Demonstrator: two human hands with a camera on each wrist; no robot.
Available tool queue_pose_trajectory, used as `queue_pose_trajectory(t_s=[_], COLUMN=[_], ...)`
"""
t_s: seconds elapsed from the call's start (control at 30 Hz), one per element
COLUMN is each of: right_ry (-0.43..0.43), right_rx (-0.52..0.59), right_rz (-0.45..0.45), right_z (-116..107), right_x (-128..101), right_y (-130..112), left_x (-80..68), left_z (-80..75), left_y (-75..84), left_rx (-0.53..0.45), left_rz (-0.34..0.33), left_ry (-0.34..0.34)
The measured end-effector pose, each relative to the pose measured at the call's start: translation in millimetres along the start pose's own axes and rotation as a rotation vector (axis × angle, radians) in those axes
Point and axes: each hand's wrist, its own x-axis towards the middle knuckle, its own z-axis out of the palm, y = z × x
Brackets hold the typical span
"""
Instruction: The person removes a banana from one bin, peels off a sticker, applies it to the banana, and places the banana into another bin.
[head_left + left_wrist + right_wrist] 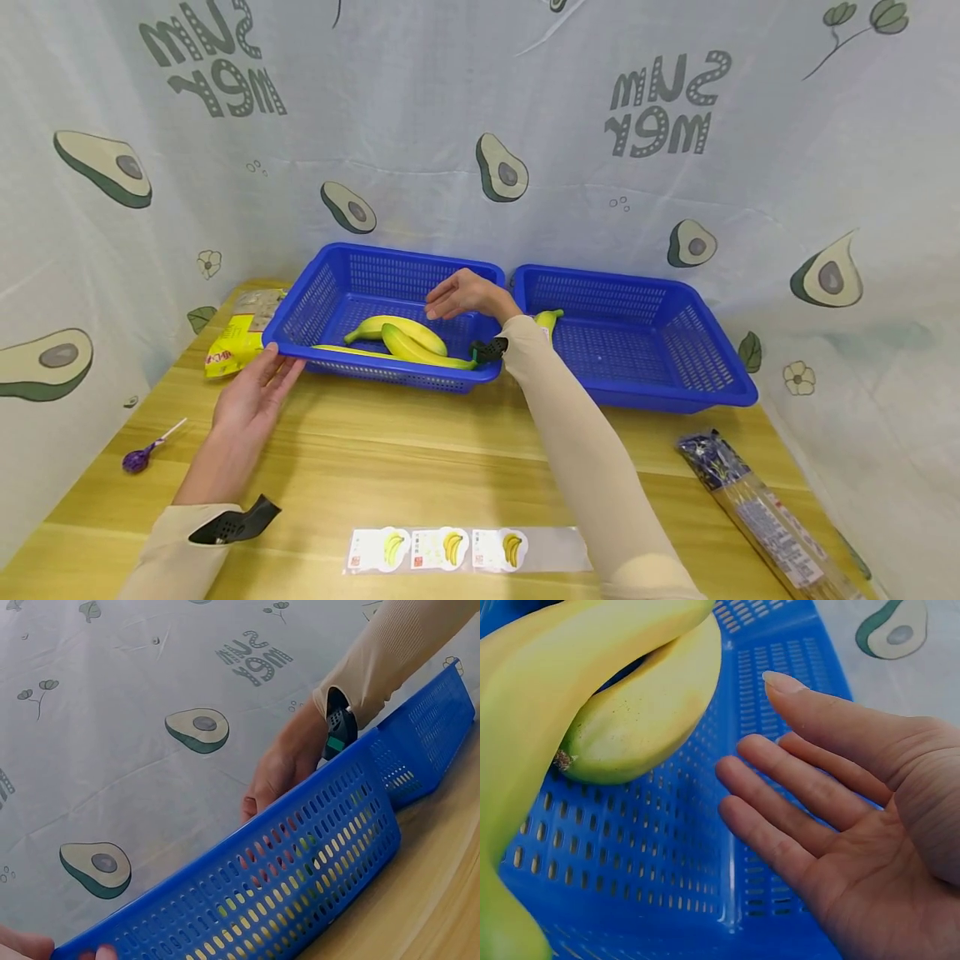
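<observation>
My left hand (251,396) grips the front left corner of the left blue plastic basket (423,251), thumb and fingers on its rim. Inside that basket lie a yellow banana (408,330), a greener one (420,351) across its front, and a third yellow one (348,351) partly hidden by the front wall. Over the basket's right side hovers my right hand (471,294), holding nothing. The right wrist view shows its fingers (780,780) spread and loosely extended, apart from the bananas (641,712).
Beside it stands a second blue basket (637,400) with a banana (548,320) partly behind my right arm. A yellow bag (243,333) and a purple lollipop (137,460) lie left. Banana-picture cards (442,550) lie in front, a long noodle-like pack (772,517) right. A curtain hangs behind.
</observation>
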Motion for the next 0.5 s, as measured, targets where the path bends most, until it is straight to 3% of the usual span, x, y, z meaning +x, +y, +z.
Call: queue_pose_trajectory(t_s=[0.5], right_ry=[-0.014], right_rx=[-0.006], right_rz=[0.029], right_z=[17], right_x=[15], right_y=[4], left_x=[7.7], left_z=[3.2], left_y=[3.1], left_rx=[-0.081], left_rz=[-0.011], left_ry=[0.015])
